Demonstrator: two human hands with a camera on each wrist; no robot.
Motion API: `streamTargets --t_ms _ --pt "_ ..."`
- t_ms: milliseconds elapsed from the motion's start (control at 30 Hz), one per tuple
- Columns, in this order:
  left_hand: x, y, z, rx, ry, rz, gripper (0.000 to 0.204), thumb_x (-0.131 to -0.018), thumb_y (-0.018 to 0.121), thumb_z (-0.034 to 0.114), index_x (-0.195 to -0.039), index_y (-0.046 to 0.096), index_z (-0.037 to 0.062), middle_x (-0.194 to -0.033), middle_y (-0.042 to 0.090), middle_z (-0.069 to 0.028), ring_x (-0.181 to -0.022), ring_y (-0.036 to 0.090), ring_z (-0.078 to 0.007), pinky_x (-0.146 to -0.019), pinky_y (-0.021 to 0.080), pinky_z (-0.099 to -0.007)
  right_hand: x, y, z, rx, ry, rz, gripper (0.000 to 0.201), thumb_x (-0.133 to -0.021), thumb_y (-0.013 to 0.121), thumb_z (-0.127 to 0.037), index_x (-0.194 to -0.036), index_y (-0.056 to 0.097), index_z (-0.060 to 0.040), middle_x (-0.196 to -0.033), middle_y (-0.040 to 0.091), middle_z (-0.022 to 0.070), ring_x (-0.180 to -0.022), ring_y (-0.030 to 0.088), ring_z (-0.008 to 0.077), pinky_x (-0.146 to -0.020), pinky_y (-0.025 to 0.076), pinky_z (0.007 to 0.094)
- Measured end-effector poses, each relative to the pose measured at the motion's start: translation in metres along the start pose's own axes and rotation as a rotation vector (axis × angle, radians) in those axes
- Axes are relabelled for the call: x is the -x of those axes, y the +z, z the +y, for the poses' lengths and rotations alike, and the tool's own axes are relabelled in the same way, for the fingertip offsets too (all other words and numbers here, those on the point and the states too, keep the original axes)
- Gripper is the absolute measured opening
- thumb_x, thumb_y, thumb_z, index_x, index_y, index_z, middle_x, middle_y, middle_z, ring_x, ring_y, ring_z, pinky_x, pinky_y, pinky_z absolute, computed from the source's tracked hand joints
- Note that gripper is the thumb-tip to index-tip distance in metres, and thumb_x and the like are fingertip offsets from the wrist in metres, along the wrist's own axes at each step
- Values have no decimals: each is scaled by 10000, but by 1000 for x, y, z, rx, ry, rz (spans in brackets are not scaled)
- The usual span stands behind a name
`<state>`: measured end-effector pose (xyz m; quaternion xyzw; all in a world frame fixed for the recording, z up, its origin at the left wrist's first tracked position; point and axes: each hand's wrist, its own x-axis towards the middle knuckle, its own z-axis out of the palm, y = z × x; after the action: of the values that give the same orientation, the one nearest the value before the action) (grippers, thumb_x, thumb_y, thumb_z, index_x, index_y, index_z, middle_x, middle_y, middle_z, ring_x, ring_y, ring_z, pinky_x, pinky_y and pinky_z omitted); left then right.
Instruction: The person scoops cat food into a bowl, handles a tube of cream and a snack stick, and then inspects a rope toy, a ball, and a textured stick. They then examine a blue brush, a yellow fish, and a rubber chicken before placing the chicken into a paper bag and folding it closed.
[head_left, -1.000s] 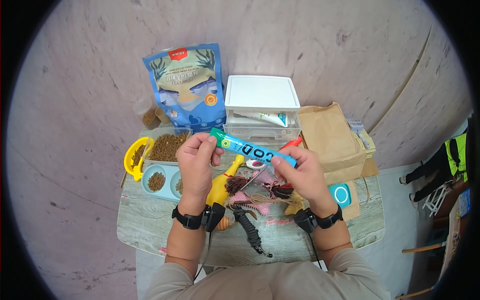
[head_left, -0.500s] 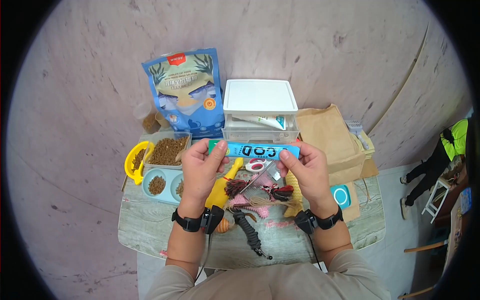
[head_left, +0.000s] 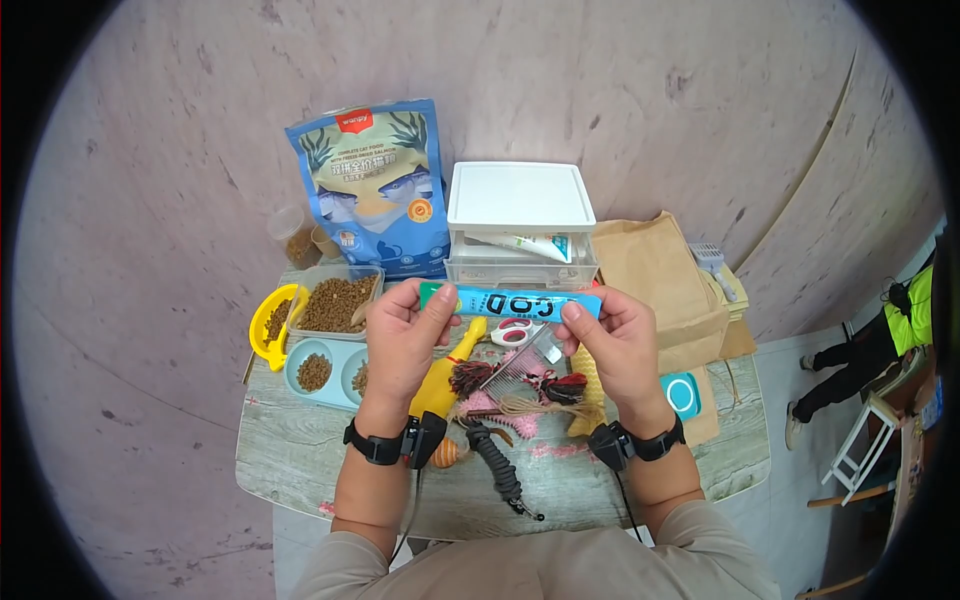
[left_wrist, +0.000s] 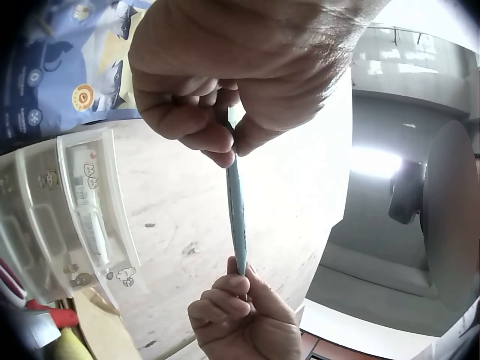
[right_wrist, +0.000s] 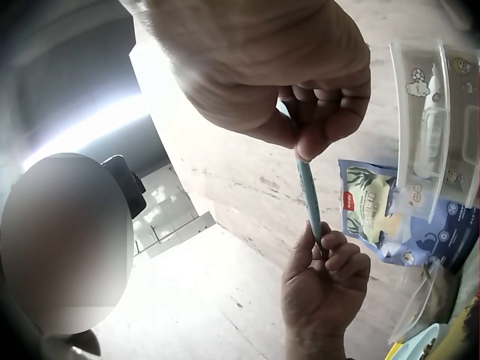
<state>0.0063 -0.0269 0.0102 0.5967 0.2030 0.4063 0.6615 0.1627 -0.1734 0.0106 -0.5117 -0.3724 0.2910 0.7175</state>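
Both hands hold a slim blue sachet (head_left: 515, 304) with a green end and the letters COD, which stand upside down in the head view. It is stretched nearly level above the table. My left hand (head_left: 402, 335) pinches the green end between thumb and fingers. At the opposite end, my right hand (head_left: 622, 345) pinches the blue tip, thumb on top. Seen edge-on in the left wrist view, the sachet (left_wrist: 237, 210) is thin and straight. Below the hands lie a yellow rubber chicken (head_left: 437, 388), a metal comb (head_left: 508, 374) and red-and-white handled clippers (head_left: 514, 334).
A blue cat food bag (head_left: 380, 225) and a white-topped drawer box (head_left: 522, 195) stand at the back. On the left are a kibble container (head_left: 340, 300), a yellow bowl (head_left: 260, 325) and a pale blue double bowl (head_left: 330, 378). Right lies a paper bag (head_left: 660, 290); a grey rope (head_left: 495, 465) lies in front.
The sachet has swung from a slant, its right end lower, to nearly level, and the right hand's grip has moved up and outward. The person in the background has shifted.
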Motion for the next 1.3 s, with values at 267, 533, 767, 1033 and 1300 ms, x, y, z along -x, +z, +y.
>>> streamTargets --t_ms 267,533,767,1033,1300 --pt "2 -2 0 -344 50 -247 124 -791 682 52 -891 638 -6 -741 598 8 -654 541 -52 -613 442 -183 0 -2 0 12 3 -26 139 -863 623 -111 -901 602 22 -708 610 27 -586 539 58 -529 433 188" --pt "7 5 1 -401 2 -504 147 -772 717 123 -832 671 -4 -716 616 -21 -649 526 -66 -580 414 -218 0 1 2 19 -12 -14 142 -866 624 -125 -916 610 8 -708 598 1 -582 522 37 -517 414 172" --pt "12 12 -2 -377 18 -516 163 -770 722 134 -825 670 -10 -704 617 -26 -638 531 -71 -572 414 -224 1 4 3 -17 12 -65 145 -874 619 -135 -930 607 -2 -725 597 -9 -593 517 24 -516 407 167" --pt "14 18 0 -360 0 -483 144 -780 708 128 -795 660 -7 -693 617 -32 -634 531 -66 -561 415 -224 4 5 5 66 11 -102 145 -882 614 -155 -855 615 -12 -670 573 -26 -574 498 16 -503 394 172" --pt "13 14 -4 -367 93 -483 147 -786 702 133 -784 652 -4 -668 609 -23 -616 521 -58 -549 410 -221 4 9 6 85 1 -106 228 -902 588 -199 -793 612 -1 -634 561 -18 -558 472 18 -491 373 182"
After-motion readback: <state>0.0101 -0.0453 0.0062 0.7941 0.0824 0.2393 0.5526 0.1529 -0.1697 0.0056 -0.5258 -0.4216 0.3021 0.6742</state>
